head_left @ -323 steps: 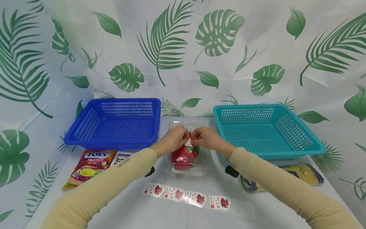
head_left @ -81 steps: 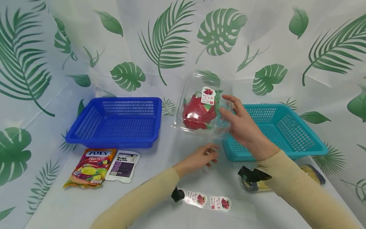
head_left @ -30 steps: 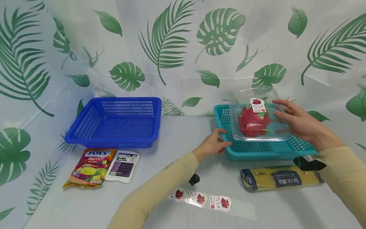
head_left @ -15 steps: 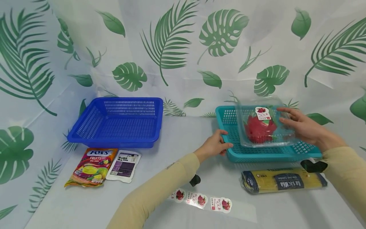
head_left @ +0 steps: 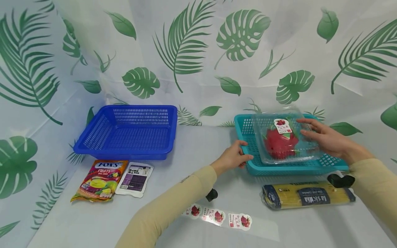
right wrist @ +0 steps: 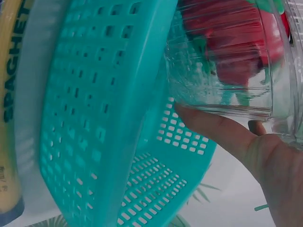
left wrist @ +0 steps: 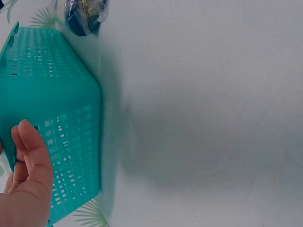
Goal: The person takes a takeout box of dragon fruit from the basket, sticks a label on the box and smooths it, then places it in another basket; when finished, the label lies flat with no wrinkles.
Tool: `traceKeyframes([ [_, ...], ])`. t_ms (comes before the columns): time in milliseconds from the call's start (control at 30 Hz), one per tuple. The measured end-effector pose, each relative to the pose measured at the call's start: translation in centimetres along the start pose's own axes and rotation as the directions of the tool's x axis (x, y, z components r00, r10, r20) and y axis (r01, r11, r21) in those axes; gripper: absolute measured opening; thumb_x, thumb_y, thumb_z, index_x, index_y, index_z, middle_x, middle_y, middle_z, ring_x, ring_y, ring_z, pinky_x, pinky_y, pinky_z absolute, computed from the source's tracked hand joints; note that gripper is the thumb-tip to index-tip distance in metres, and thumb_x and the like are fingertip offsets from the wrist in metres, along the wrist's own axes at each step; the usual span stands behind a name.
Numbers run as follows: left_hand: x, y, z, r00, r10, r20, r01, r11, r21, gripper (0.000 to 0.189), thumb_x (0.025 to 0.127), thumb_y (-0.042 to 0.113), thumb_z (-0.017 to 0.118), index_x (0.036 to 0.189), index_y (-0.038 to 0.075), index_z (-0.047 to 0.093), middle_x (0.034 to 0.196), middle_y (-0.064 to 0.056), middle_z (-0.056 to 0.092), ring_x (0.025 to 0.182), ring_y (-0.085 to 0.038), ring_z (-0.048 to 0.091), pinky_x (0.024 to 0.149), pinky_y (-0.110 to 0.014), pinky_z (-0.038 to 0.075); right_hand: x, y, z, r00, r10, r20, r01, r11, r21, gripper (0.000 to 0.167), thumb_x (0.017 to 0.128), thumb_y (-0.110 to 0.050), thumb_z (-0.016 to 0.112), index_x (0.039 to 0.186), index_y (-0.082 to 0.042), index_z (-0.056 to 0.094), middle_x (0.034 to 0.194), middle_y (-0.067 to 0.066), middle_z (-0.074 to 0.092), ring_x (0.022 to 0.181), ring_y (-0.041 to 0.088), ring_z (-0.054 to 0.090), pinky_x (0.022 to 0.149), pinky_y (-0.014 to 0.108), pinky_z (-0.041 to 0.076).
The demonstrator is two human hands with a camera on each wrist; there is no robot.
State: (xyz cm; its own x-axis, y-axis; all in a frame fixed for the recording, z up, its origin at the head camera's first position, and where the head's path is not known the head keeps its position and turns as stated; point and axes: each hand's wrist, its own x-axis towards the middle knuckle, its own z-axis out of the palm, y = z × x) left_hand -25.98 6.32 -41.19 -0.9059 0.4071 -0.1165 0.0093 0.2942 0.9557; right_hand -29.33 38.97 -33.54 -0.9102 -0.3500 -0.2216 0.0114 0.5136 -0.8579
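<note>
My right hand [head_left: 330, 139] holds a clear plastic clamshell box [head_left: 302, 146] by its right side, inside the teal basket [head_left: 273, 171]. A red dragon fruit [head_left: 279, 143] lies in the box, and a white label [head_left: 283, 126] printed with dragon fruit is on the lid. In the right wrist view, the thumb or a finger [right wrist: 213, 125] presses the box's wall [right wrist: 203, 71] below the basket's rim. My left hand [head_left: 232, 155] grips the basket's left rim; the left wrist view shows its fingers [left wrist: 35, 146] bent round the rim from outside.
Left stands a blue basket [head_left: 124, 151], with a Fox's candy bag [head_left: 99, 181] and a white-and-purple pouch [head_left: 134, 179] before it. A spaghetti pack [head_left: 307, 196] lies in front of the teal basket. A strip of dragon fruit labels [head_left: 214, 216] lies at the front, partly hidden by my left sleeve.
From the table's middle, my right hand has lifted the box, carried it right and lowered it into the teal basket. My left hand has left the box and taken hold of the basket's rim.
</note>
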Motion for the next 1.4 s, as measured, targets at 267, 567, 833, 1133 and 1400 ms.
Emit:
traceKeyframes([
  [267,0.1,0.0,0.1,1.0,-0.003,0.011,0.003,1.0,-0.001,0.053,0.094,0.022,0.067,0.14,0.015,0.043,0.081,-0.008,0.056,0.064,-0.017,0.062,0.079,-0.045,0.055,-0.2,0.7,-0.2,0.999,0.03,0.043,-0.026,0.996,-0.085,0.063,0.106,-0.034,0.041,0.157,-0.021,0.007,0.155,0.031,-0.011,0.133,0.065,0.009,0.087,0.07,0.043],
  [567,-0.1,0.1,0.0,1.0,-0.006,0.009,0.006,1.0,0.001,0.051,0.094,0.022,0.067,0.139,0.016,0.043,0.082,-0.008,0.056,0.065,-0.017,0.062,0.079,-0.044,0.055,0.3,1.0,-1.0,0.989,0.11,0.096,-0.095,0.984,-0.151,0.071,0.103,-0.036,0.048,0.157,-0.015,0.006,0.153,0.036,-0.008,0.133,0.06,0.015,0.089,0.06,0.048],
  [833,-0.2,0.3,-0.2,1.0,0.0,0.022,0.0,1.0,0.009,0.052,0.094,0.022,0.067,0.14,0.016,0.042,0.081,-0.007,0.057,0.065,-0.017,0.062,0.08,-0.044,0.055,1.1,1.2,-1.6,0.966,0.204,0.161,-0.165,0.959,-0.23,0.072,0.102,-0.034,0.051,0.155,-0.012,0.008,0.149,0.037,0.008,0.122,0.056,0.042,0.089,0.055,0.051],
  [1133,-0.3,0.4,-0.1,1.0,0.002,0.026,-0.002,1.0,0.023,0.053,0.094,0.022,0.067,0.14,0.014,0.042,0.08,-0.006,0.057,0.065,-0.017,0.063,0.079,-0.042,0.055,1.7,2.5,-1.4,0.923,0.302,0.239,-0.271,0.95,-0.154,0.079,0.101,-0.027,0.055,0.156,-0.01,0.0,0.149,0.039,0.0,0.129,0.058,0.033,0.091,0.053,0.05],
  [1400,-0.2,0.4,-0.2,1.0,-0.01,0.017,0.009,0.999,0.044,0.053,0.094,0.023,0.067,0.141,0.015,0.042,0.081,-0.006,0.057,0.064,-0.016,0.062,0.08,-0.042,0.055,2.0,2.9,-1.2,0.913,0.331,0.237,-0.303,0.941,-0.149,0.078,0.102,-0.027,0.053,0.156,-0.011,-0.001,0.151,0.038,-0.002,0.132,0.059,0.027,0.091,0.054,0.05],
])
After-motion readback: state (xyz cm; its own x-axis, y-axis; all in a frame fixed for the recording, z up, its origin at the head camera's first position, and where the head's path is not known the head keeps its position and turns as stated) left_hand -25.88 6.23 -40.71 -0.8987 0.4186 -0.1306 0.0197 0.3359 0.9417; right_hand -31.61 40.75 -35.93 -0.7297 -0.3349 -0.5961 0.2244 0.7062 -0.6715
